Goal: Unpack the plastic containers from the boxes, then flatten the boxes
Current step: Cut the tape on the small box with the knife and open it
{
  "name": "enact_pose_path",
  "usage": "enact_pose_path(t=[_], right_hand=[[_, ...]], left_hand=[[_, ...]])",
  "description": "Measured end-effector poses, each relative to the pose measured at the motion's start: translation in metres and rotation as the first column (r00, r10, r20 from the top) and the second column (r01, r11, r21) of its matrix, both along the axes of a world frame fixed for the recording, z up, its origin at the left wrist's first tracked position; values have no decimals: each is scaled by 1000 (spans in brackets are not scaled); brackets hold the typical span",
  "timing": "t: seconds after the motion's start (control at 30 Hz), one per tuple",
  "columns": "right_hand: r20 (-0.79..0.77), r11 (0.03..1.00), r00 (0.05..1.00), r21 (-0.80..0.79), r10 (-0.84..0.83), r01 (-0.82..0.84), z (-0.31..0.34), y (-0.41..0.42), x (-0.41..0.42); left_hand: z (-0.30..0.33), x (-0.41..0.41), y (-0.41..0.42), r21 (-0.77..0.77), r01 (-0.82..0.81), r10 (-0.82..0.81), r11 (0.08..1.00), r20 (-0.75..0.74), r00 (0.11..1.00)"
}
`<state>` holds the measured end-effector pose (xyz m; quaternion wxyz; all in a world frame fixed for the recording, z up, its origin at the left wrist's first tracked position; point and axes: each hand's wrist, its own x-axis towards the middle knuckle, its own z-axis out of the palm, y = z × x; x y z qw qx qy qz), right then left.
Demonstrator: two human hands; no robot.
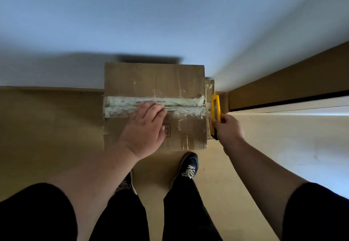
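Observation:
A closed brown cardboard box [151, 82] stands on the floor against the wall, right in front of my feet. A wide band of pale tape [181, 103] runs left to right over its top seam. My left hand [145, 127] lies flat on the box top, fingers spread and touching the tape. My right hand [229, 128] is at the box's right edge, closed around a yellow utility knife [215, 108] that points away from me along the box's right side. No plastic containers are visible.
The floor [47, 123] is light wood. A pale wall [151, 23] rises behind the box. On the right stands a white door or panel [292, 136] with a brown frame [283, 84]. My dark shoe [189, 166] is just below the box.

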<state>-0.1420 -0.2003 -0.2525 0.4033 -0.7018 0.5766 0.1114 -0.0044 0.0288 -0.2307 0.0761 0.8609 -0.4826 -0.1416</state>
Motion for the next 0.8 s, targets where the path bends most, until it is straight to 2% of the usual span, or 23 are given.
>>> enact_pose_path(t=[0.13, 0.23, 0.43, 0.8], right_hand=[[-39, 975, 987, 148, -159, 163, -37, -7, -17], [-70, 955, 971, 180, -228, 237, -65, -15, -25], [-131, 979, 978, 103, -162, 176, -116, -23, -28], [-171, 997, 984, 65, 38, -28, -137, -34, -9]], left_hand=[[-12, -15, -43, 51, 38, -37, 998, -23, 999], [-24, -23, -58, 99, 42, -44, 994, 18, 999], [-31, -27, -55, 88, 40, -48, 995, 91, 995], [-30, -26, -56, 52, 40, -47, 998, 129, 990]])
